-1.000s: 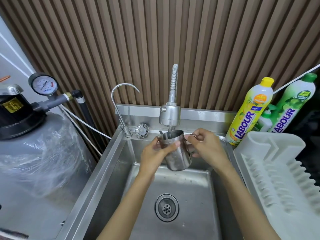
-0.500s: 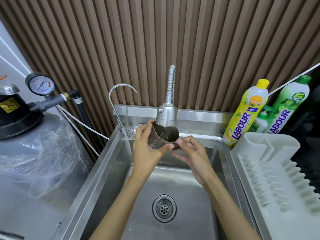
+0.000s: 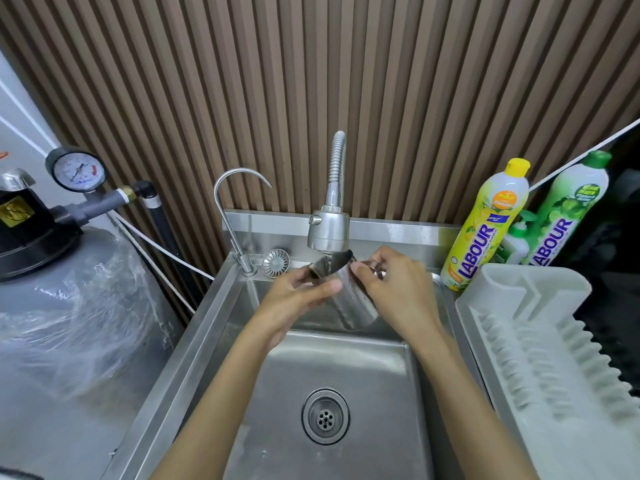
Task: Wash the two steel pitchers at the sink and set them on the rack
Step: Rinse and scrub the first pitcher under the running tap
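The pitcher (image 3: 349, 303) sits at frame centre, under the faucet (image 3: 329, 233) and over the sink (image 3: 346, 362); rack (image 3: 540, 348) at right, bottles (image 3: 485, 230) behind it, tank (image 3: 69, 306) at left.

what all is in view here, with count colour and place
steel pitcher: 1, silver, tilted under the spray tap
sink: 1, steel, centre
spray tap: 1, silver, back of sink
gooseneck tap: 1, silver, sink's back left corner
strainer disc: 1, silver, ledge beside gooseneck tap
yellow soap bottle: 1, yellow, right, by the wall
green soap bottle: 1, green, beside it
pump bottle: 1, white, between them
dish rack: 1, pale grey, right of sink
tank: 1, grey, plastic-wrapped, left
pressure gauge: 1, black-rimmed, above tank
left hand: 1, grips pitcher's left side
right hand: 1, grips pitcher's right side
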Demonstrator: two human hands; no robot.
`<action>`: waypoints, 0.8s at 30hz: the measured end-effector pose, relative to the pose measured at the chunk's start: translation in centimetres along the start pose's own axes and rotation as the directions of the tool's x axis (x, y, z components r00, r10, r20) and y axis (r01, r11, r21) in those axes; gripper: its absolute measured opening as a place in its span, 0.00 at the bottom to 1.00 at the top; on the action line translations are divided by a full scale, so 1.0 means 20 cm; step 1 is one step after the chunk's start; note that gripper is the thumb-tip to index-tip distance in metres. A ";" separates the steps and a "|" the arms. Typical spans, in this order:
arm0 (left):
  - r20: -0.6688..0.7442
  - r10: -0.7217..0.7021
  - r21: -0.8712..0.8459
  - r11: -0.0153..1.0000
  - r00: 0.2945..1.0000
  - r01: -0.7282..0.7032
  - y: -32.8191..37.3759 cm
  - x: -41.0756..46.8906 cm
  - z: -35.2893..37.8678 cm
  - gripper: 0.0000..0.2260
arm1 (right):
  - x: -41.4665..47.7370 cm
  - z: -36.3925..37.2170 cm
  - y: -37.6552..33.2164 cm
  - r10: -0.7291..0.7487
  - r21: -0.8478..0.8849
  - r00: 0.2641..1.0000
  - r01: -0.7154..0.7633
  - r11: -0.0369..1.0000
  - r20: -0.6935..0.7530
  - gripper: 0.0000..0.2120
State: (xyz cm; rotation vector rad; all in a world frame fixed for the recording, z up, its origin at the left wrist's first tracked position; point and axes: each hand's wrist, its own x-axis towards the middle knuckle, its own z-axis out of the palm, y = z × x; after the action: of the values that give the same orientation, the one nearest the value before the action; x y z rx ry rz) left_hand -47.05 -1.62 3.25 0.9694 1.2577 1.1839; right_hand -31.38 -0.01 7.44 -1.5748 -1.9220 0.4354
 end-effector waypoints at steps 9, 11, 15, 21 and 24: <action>-0.208 0.515 0.348 0.834 0.832 -0.429 0.02 -0.01 0.03 0.29 | 0.02 0.19 0.08 0.004 0.776 0.966 -0.211 0.595 0.260 0.07; -0.228 0.572 0.546 0.745 0.788 -0.382 0.04 -0.03 0.04 0.31 | 0.01 0.22 0.11 0.011 0.844 0.937 -0.320 0.431 0.350 0.07; -0.251 0.407 0.653 0.741 0.878 -0.157 0.04 -0.04 0.02 0.30 | -0.01 0.20 0.11 0.097 0.776 0.892 -0.433 0.458 0.441 0.10; -0.078 0.030 0.123 0.992 0.996 -0.021 -0.04 -0.05 0.02 0.17 | 0.00 0.04 0.03 0.169 0.277 0.968 -0.217 0.936 0.187 0.14; -0.072 0.079 -0.025 0.996 0.994 -0.081 -0.05 -0.04 0.06 0.16 | 0.01 0.01 -0.01 0.105 0.201 0.991 -0.120 0.972 0.086 0.11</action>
State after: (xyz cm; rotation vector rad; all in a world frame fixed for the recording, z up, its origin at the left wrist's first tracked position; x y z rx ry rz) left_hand -45.74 -2.38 2.55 0.9726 1.2650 1.3051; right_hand -31.62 0.15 7.37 -1.5549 -1.7832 0.7269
